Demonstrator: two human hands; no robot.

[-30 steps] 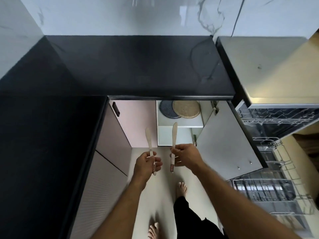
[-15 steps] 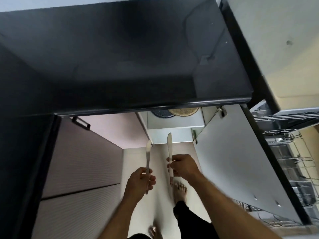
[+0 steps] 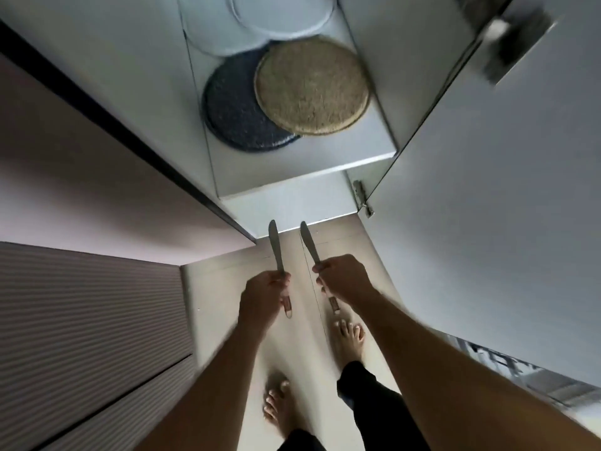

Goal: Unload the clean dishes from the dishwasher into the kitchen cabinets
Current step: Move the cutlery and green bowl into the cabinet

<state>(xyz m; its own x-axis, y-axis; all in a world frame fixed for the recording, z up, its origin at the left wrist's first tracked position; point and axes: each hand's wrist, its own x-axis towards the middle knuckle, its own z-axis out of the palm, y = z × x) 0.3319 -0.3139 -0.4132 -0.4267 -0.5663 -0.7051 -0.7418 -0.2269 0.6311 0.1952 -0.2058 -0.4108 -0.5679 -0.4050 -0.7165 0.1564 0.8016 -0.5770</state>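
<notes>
left hand (image 3: pixel 265 296): fingers curled round the handle of a flat silver butter knife (image 3: pixel 275 252), blade pointing ahead
right hand (image 3: pixel 341 278): gripping a second silver butter knife (image 3: pixel 309 244) the same way
why: one knife each, blades kept apart and away from the body
target: likely the open white cabinet shelf (image 3: pixel 305 170), holding round beige woven mat (image 3: pixel 312 86) and dark blue round mat (image 3: pixel 234 115)

Pale floor (image 3: pixel 302 323) runs down frame centre. Ribbed drawer fronts (image 3: pixel 87 320) at lower left. Open grey cabinet door (image 3: pixel 487 222) on the right. Upper centre, a white shelf (image 3: pixel 292 164). Light soft, even.
</notes>
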